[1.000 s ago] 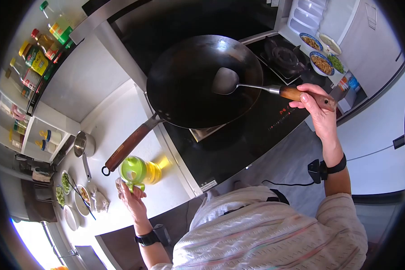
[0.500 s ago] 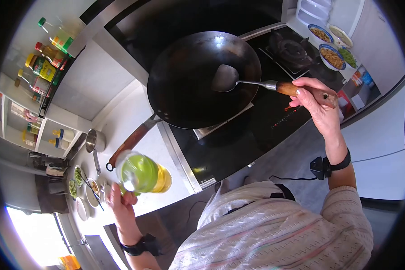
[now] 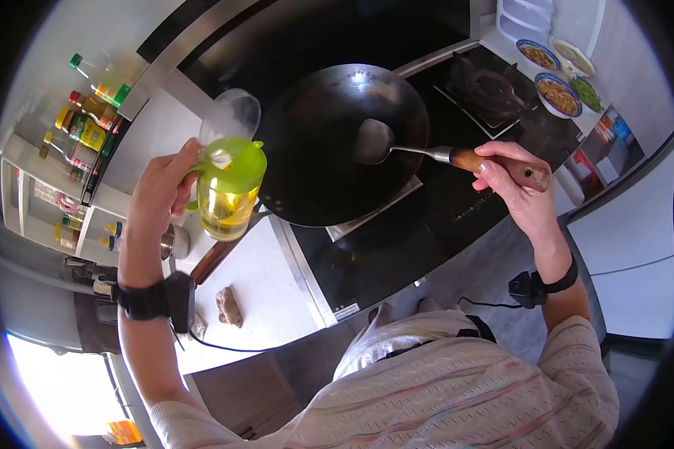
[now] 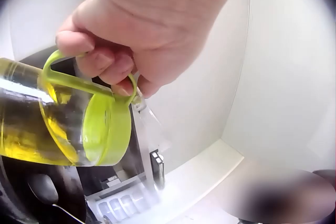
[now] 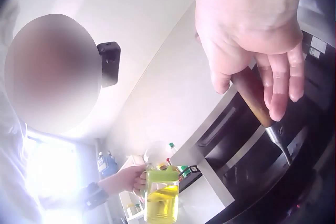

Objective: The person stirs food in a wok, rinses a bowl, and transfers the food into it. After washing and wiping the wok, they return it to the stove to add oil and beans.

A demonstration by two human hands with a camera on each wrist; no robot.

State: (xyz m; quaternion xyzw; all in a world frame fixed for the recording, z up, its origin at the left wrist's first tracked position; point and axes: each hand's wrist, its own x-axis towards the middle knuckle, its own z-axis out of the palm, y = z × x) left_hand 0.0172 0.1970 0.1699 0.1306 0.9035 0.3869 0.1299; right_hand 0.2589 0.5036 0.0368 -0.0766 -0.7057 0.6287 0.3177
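My left hand (image 3: 161, 187) grips the green handle of a clear oil jug (image 3: 228, 213) that holds yellow oil. Its transparent lid (image 3: 236, 112) is swung up behind the green collar. In the head view the jug overlaps the left rim of a large black wok (image 3: 314, 191). The left wrist view shows fingers curled through the handle loop (image 4: 50, 66). My right hand (image 3: 520, 179) holds a wok spatula (image 3: 419, 151) by its wooden handle, with the thumb along it. The spatula's blade (image 3: 374, 142) is inside the wok.
The wok's wooden handle (image 3: 211, 262) points over the white counter (image 3: 269, 284), where a brown lump (image 3: 228, 307) lies. Bowls of food (image 3: 559, 96) stand past a gas burner (image 3: 487, 90) at the right. Sauce bottles (image 3: 86, 127) line the left shelf.
My left hand has lifted the oil jug off the counter and carried it up to the wok's left rim. The brown lump has come into sight. My right hand and the spatula stay nearly still.
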